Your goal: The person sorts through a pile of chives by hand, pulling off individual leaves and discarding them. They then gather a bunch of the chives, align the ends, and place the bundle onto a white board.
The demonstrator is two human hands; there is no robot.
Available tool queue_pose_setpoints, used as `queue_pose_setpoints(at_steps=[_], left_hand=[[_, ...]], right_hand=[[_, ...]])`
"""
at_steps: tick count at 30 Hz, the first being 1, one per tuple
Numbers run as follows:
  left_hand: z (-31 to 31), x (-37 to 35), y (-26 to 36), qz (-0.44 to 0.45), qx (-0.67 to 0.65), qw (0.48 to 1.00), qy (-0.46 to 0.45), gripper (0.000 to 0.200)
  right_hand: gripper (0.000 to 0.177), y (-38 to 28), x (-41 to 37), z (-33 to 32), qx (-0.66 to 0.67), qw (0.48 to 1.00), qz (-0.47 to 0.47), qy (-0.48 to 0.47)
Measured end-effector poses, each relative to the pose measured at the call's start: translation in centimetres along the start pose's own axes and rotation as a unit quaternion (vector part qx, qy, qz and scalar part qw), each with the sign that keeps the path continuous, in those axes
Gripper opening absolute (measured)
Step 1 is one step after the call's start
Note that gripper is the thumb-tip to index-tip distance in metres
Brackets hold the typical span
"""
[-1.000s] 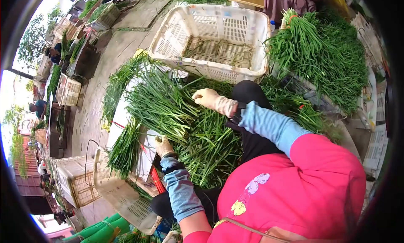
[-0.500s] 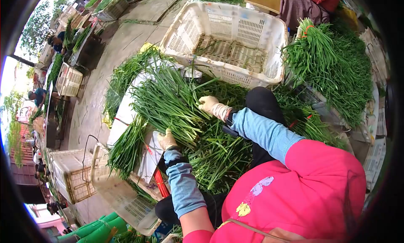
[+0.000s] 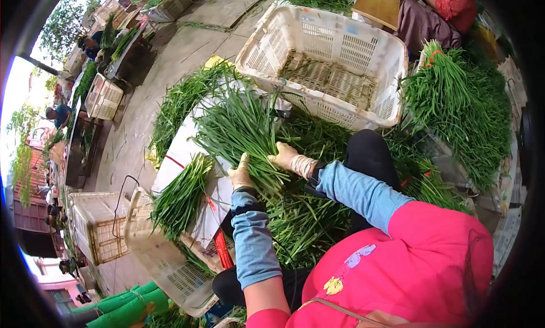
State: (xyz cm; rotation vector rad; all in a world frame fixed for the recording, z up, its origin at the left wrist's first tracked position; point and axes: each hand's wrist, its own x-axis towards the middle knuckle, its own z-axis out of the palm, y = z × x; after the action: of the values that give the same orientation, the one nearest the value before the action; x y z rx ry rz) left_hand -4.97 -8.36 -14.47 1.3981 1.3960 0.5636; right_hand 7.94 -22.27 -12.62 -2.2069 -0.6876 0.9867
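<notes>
Both gloved hands close round a large bunch of long green stalks (image 3: 238, 126), one from each side. My left hand (image 3: 241, 173) grips its lower left side, and my right hand (image 3: 289, 159) its right side near the lower ends. The bunch lies over a white board (image 3: 176, 149). A smaller green bundle (image 3: 184, 194) rests on the board to the left of my left hand. More loose greens (image 3: 306, 228) are heaped below the hands, between my legs.
A large white plastic crate (image 3: 321, 92) stands beyond my right hand. Tied greens (image 3: 440, 81) lie on a pile at the right, near a seated person (image 3: 428, 21). An empty-looking crate (image 3: 170, 265) leans at the lower left. Other people work at far-left tables.
The hands have drawn closer together round the bunch, gathering its lower ends into a narrower bundle. The whole view has shifted slightly.
</notes>
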Motion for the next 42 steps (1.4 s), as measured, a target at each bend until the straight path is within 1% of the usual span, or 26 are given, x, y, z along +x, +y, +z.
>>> queue_pose_setpoints(at_steps=[1, 3, 4, 5, 8, 10, 12, 13, 16, 17, 18, 20, 22, 24, 27, 28, 29, 30, 32, 33, 34, 36, 37, 39, 40, 42], left_hand=[[-0.1, -0.7, 1.1, -0.011, -0.023, 0.998, -0.061, 0.086], [0.3, -1.5, 2.6, -0.081, -0.092, 0.985, -0.125, 0.074], [0.4, -2.0, 3.5, -0.103, -0.108, 0.976, -0.160, 0.064], [0.4, -2.8, 4.3, -0.076, -0.101, 0.970, -0.207, 0.045], [0.7, -1.7, 2.5, -0.071, -0.126, 0.955, -0.259, 0.048], [0.4, -2.2, 2.9, -0.085, -0.155, 0.948, -0.264, 0.043], [-0.2, -2.6, 2.9, -0.156, -0.173, 0.946, -0.225, 0.035], [-0.4, -1.8, 1.8, -0.191, -0.180, 0.942, -0.210, 0.027], [-2.0, -1.4, 0.1, -0.231, -0.197, 0.925, -0.229, 0.023], [-2.5, -1.3, -0.5, -0.258, -0.209, 0.915, -0.227, 0.022], [-3.2, -2.8, 0.9, -0.297, -0.264, 0.878, -0.266, 0.018], [-4.3, -3.6, 1.4, -0.276, -0.287, 0.883, -0.248, 0.013], [-5.2, -4.5, 1.5, -0.282, -0.336, 0.860, -0.263, 0.012], [-6.1, -4.5, 0.7, -0.267, -0.361, 0.838, -0.311, 0.016], [-6.3, -5.7, 0.0, -0.264, -0.385, 0.820, -0.330, 0.020], [-6.3, -5.7, -0.5, -0.253, -0.391, 0.809, -0.358, 0.031], [-6.4, -5.9, -0.8, -0.262, -0.394, 0.803, -0.362, 0.033], [-6.4, -6.1, -0.9, -0.272, -0.395, 0.798, -0.366, 0.034], [-6.1, -6.5, -0.9, -0.251, -0.382, 0.818, -0.351, 0.040], [-5.9, -6.2, -1.5, -0.224, -0.368, 0.824, -0.369, 0.041], [-5.8, -7.2, 0.4, -0.196, -0.354, 0.829, -0.387, 0.043], [-6.0, -9.9, 3.1, -0.173, -0.359, 0.818, -0.415, 0.045], [-5.7, -10.1, 3.3, -0.131, -0.324, 0.840, -0.414, 0.042], [-5.5, -12.1, 5.5, -0.080, -0.273, 0.867, -0.410, 0.039], [-5.2, -12.5, 5.8, -0.018, -0.235, 0.882, -0.408, 0.038], [-4.4, -12.8, 5.7, 0.003, -0.172, 0.887, -0.429, 0.039]], right_hand=[[0.067, 0.3, 0.1, 0.7, -0.004, 0.999, -0.042, 0.027], [0.065, 0.8, 0.5, 1.5, -0.009, 0.995, -0.088, 0.051], [0.061, 0.8, 0.7, 1.5, 0.024, 0.992, -0.121, -0.008], [0.058, 0.8, 0.9, 1.5, 0.057, 0.984, -0.153, -0.066], [0.045, -1.8, -1.5, 0.0, -0.014, 0.979, -0.162, -0.120], [0.043, -2.4, -2.2, 1.1, -0.035, 0.963, -0.255, -0.085], [0.044, -2.9, -3.0, 1.8, -0.094, 0.958, -0.259, -0.081], [0.045, -3.2, -3.6, 2.1, -0.100, 0.945, -0.307, -0.054], [0.050, -2.7, -3.9, 2.5, -0.117, 0.927, -0.334, -0.122], [0.051, -2.1, -3.7, 2.4, -0.106, 0.912, -0.382, -0.100], [0.045, -2.1, -3.7, 1.2, -0.062, 0.911, -0.395, -0.101], [0.035, -2.0, -2.8, -1.5, 0.078, 0.954, -0.268, -0.106], [0.030, -0.9, -0.5, -3.5, 0.113, 0.960, -0.255, 0.002], [0.029, -0.7, 0.3, -4.6, 0.095, 0.976, -0.192, -0.033], [0.049, -1.5, 0.3, -3.9, 0.041, 0.970, -0.212, -0.108], [0.055, -1.9, 0.1, -3.5, 0.041, 0.968, -0.209, -0.133], [0.071, -2.3, 0.2, -3.0, 0.043, 0.966, -0.187, -0.172], [0.084, -2.4, 0.1, -1.9, 0.064, 0.973, -0.172, -0.141], [0.094, -2.4, 0.4, -0.9, 0.065, 0.967, -0.144, -0.198], [0.089, -4.4, -1.9, -2.1, 0.086, 0.971, -0.118, -0.187], [0.084, -5.1, -2.5, -2.4, 0.198, 0.939, -0.084, -0.269], [0.071, -5.1, -2.0, -1.0, 0.323, 0.892, -0.127, -0.290], [0.071, -6.2, -3.0, -2.1, 0.321, 0.893, -0.130, -0.288], [0.062, -8.1, -5.2, -4.3, 0.413, 0.843, -0.149, -0.312], [0.057, -8.4, -5.2, -4.8, 0.440, 0.820, -0.155, -0.331], [0.055, -8.9, -5.6, -6.4, 0.443, 0.827, -0.195, -0.287]])
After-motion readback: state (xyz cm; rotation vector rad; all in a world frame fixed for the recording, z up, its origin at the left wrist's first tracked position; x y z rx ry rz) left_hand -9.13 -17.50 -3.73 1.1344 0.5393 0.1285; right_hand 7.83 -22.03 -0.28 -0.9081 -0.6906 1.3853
